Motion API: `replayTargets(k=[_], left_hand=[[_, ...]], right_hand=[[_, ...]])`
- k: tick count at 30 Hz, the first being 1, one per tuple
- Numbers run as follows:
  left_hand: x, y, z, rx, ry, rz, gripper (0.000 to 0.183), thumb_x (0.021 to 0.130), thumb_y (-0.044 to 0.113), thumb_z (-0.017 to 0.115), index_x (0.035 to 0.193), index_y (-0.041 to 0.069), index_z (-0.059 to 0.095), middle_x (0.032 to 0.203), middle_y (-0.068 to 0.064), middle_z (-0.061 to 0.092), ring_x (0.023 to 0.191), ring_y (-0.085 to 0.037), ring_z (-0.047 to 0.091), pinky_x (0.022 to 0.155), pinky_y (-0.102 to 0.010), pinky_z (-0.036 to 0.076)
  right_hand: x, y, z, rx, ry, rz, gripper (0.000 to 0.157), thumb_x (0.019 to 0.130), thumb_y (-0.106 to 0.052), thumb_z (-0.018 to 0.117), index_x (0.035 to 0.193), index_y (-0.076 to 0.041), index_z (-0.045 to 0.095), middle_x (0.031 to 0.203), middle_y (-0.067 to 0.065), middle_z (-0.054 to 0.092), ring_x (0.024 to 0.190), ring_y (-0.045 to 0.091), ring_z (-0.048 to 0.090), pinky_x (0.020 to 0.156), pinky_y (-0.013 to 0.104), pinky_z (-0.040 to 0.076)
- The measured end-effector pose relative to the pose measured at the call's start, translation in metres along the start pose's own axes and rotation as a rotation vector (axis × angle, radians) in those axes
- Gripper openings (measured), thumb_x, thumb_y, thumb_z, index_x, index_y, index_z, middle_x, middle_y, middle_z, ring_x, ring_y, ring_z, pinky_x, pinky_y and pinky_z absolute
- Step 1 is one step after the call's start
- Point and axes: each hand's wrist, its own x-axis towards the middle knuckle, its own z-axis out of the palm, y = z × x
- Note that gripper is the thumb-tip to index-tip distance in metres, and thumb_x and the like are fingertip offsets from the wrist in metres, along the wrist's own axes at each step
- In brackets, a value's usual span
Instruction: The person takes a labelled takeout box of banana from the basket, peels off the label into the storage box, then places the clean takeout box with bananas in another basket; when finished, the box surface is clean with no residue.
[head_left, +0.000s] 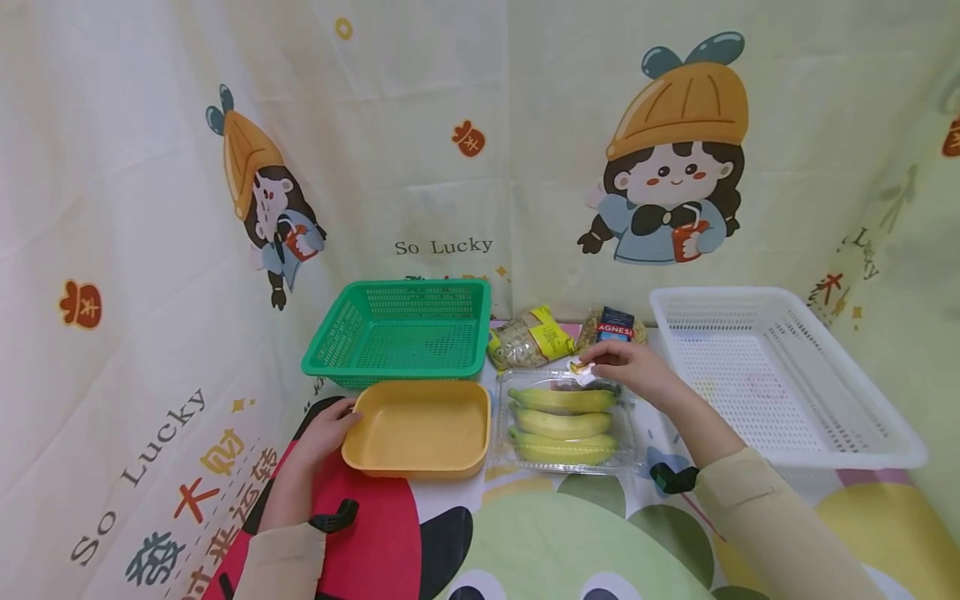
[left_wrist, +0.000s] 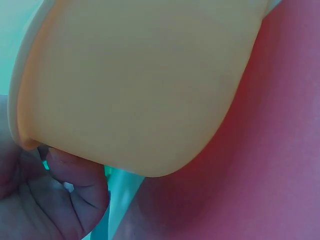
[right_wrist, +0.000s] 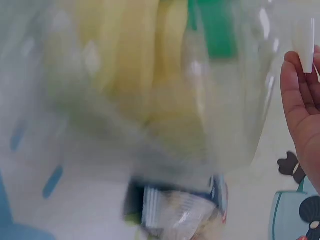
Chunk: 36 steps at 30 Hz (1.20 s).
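My left hand (head_left: 324, 435) grips the left rim of a yellow-orange plastic basin (head_left: 416, 427), with nothing visible inside. In the left wrist view the basin's side wall (left_wrist: 135, 85) fills much of the picture, a curled finger under its rim. Farther right, my right hand (head_left: 632, 372) pinches a small white piece with a yellow mark (head_left: 581, 374). It is over the back edge of a clear plastic box (head_left: 632, 454) that holds bananas (head_left: 562, 423). The right wrist view shows the fingertips (right_wrist: 291, 60) around the white piece (right_wrist: 303, 46) beside the blurred box.
Behind the basin stands a green basket (head_left: 408, 373). A yellow-labelled bag (head_left: 529, 340) and a pasta pack (head_left: 615, 327) lie at the back, near the cloth wall. A white basket (head_left: 862, 457) is at the right. A patterned cloth (head_left: 570, 542) covers the table.
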Motion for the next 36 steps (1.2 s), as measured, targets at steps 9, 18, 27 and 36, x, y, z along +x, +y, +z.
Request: replayTargets(k=[9,18,27,36], left_hand=[[0.002,-0.008,0.003,-0.064,0.001,-0.040,0.049,0.104,0.032,0.047,0.146,0.007,0.045,0.139,-0.021,0.051,0.105,-0.025,0.059,0.089,-0.032,0.052],[-0.001,-0.007,0.005,-0.138,0.003,-0.049,0.051,0.105,0.030,0.045,0.149,0.006,0.040,0.142,-0.021,0.049,0.109,-0.026,0.058,0.092,-0.034,0.053],[0.003,-0.014,0.008,-0.201,0.058,-0.044,0.047,0.104,0.030,0.048,0.146,0.011,0.046,0.139,-0.018,0.053,0.105,-0.024,0.060,0.087,-0.028,0.052],[0.006,-0.019,0.015,-0.397,0.082,-0.084,0.047,0.104,0.028,0.048,0.150,0.022,0.044,0.156,-0.010,0.039,0.133,-0.030,0.047,0.106,-0.037,0.045]], right_hand=[[0.015,-0.034,0.020,0.006,-0.093,-0.075,0.024,0.096,-0.011,0.062,0.118,-0.017,0.068,0.128,0.008,0.062,0.118,0.030,0.058,0.093,0.033,0.054],[0.045,-0.064,0.058,-0.016,-0.121,-0.141,0.017,0.095,-0.018,0.067,0.110,-0.016,0.073,0.115,0.004,0.069,0.103,0.020,0.064,0.091,0.035,0.056],[0.060,-0.079,0.093,0.032,-0.199,-0.131,0.016,0.094,-0.017,0.068,0.108,-0.017,0.073,0.114,0.004,0.070,0.102,0.017,0.066,0.094,0.041,0.056],[0.077,-0.089,0.126,-0.073,-0.352,-0.152,0.023,0.092,-0.012,0.069,0.114,-0.020,0.071,0.118,-0.001,0.069,0.109,0.014,0.065,0.088,0.031,0.056]])
